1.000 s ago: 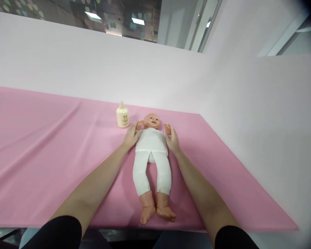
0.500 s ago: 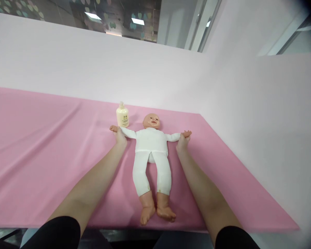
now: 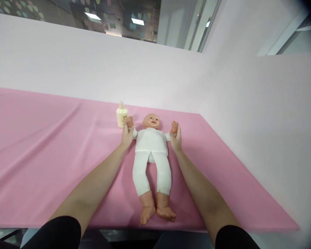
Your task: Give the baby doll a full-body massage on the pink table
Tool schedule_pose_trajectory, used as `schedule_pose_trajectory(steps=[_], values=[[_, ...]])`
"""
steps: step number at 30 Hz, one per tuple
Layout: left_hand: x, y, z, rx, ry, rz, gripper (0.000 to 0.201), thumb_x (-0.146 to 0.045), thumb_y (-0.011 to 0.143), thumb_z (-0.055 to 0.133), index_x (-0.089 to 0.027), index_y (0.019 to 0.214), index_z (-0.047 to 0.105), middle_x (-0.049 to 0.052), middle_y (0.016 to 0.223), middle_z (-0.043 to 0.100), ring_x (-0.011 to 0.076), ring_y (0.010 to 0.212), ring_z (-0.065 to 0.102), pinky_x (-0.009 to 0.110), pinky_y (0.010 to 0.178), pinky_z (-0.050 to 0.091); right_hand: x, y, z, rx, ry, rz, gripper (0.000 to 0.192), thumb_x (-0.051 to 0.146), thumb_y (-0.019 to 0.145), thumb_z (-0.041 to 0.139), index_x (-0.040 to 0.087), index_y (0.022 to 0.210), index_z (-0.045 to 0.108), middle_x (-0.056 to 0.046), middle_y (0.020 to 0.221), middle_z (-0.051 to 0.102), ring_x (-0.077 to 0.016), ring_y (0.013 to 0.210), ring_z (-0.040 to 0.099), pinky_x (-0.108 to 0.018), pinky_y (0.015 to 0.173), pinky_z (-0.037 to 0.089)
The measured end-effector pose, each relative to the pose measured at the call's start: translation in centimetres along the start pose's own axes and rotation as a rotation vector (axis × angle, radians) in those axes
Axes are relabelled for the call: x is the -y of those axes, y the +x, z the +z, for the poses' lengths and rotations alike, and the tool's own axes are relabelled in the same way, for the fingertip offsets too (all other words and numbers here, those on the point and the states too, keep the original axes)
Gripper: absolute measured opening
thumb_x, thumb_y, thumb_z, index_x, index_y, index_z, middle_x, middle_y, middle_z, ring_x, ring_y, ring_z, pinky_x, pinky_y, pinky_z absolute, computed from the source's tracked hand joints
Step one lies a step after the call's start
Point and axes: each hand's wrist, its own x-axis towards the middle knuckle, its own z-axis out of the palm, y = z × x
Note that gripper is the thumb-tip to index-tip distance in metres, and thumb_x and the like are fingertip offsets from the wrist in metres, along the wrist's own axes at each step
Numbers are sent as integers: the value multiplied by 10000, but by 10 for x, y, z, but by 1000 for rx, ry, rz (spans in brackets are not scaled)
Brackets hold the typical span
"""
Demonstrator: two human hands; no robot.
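Observation:
A baby doll (image 3: 151, 141) with a white cloth body lies on its back, its head toward the wall and its bare feet toward me. My left hand (image 3: 126, 135) is closed around the doll's arm at the left, near the wrist. On the other side my right hand (image 3: 176, 139) grips the doll's other arm near its wrist. Both doll hands point upward, raised beside its head. Just behind my left hand stands a cream-coloured bottle (image 3: 121, 116), partly covered by the doll's hand.
The doll rests on a pink-covered table (image 3: 54, 155) whose front edge is close to my body. A white wall (image 3: 93, 72) borders the back, and another wall (image 3: 261, 114) rises at the right. Above the back wall is a window (image 3: 119, 20).
Both my hands have moved inward, bringing the doll's arms from stretched out sideways to raised and bent upward near its body. The bottle and the doll's trunk have stayed put.

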Motion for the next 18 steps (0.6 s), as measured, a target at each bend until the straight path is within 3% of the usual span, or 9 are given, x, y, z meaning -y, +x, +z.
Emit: schedule_pose_trajectory(steps=[5, 8, 14, 18], values=[[-7, -5, 6, 348, 326, 191, 506, -244, 863, 515, -239, 1366, 453, 96, 1250, 553, 250, 1197, 481, 439, 1065, 348, -2, -6, 3, 298, -295, -141, 500, 240, 874, 470, 246, 1372, 434, -78, 1294, 546, -219, 1214, 485, -420, 1077, 355], [-6, -5, 8, 485, 468, 259, 489, -201, 860, 503, -256, 1346, 492, 80, 1196, 575, 247, 1134, 492, 434, 1040, 363, 1, -6, 5, 449, -435, -204, 503, 180, 866, 435, 280, 1358, 468, -60, 1215, 580, -225, 1126, 510, -421, 1031, 385], [-4, -5, 8, 515, 563, 274, 502, -226, 892, 472, -248, 1392, 438, 79, 1213, 554, 238, 1121, 474, 420, 1026, 370, 5, -5, 6, 482, -483, -215, 513, 172, 871, 416, 271, 1374, 452, -69, 1205, 577, -237, 1105, 504, -435, 1008, 391], [-5, -5, 7, 485, 508, 236, 491, -237, 885, 487, -240, 1375, 457, 87, 1221, 556, 250, 1142, 475, 443, 1038, 362, -1, -7, 5, 414, -401, -198, 500, 219, 884, 435, 264, 1381, 430, -76, 1259, 558, -238, 1165, 490, -451, 1052, 363]])
